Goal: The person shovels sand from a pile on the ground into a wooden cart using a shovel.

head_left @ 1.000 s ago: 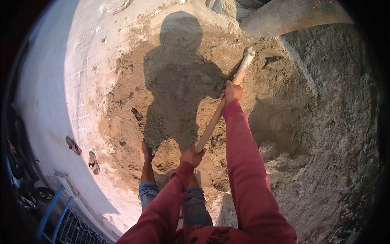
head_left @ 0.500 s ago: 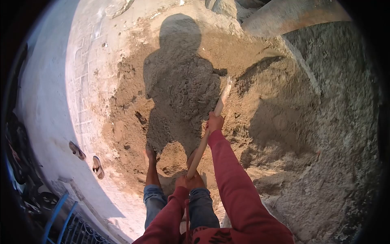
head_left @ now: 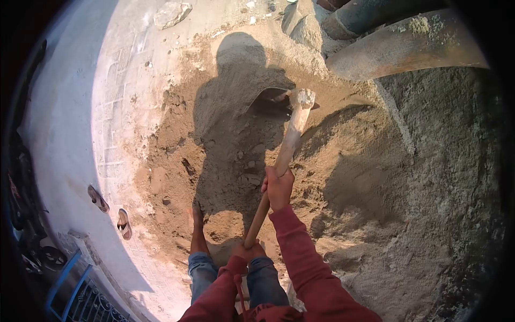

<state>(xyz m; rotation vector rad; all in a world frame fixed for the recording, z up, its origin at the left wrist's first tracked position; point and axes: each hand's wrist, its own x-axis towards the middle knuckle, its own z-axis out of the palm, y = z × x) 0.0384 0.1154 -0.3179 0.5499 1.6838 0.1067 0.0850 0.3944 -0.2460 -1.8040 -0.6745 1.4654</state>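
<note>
My right hand (head_left: 279, 188) is wrapped round the middle of a hoe's wooden handle (head_left: 289, 140). Near the handle's lower end, close to my knees, my left hand (head_left: 248, 250) grips the same hoe. Its dark metal blade (head_left: 268, 102) shows at the far end, left of the handle, over the brown sand-like heap (head_left: 228, 137). Whether the blade's edge touches the heap, I cannot tell. My bare legs stand at the near side of the heap, and my shadow falls across it.
Two large pipes (head_left: 407, 45) lie at the back right beside broken stone (head_left: 306, 29). A grey, rough mound (head_left: 445, 177) rises on the right. A pair of sandals (head_left: 124, 224) rests on pale paving at left. A blue metal gate (head_left: 80, 298) stands lower left.
The hoe's head has come up, and its blade, hidden before, now shows. My right hand has moved slightly down in view. The view has tilted a little upward.
</note>
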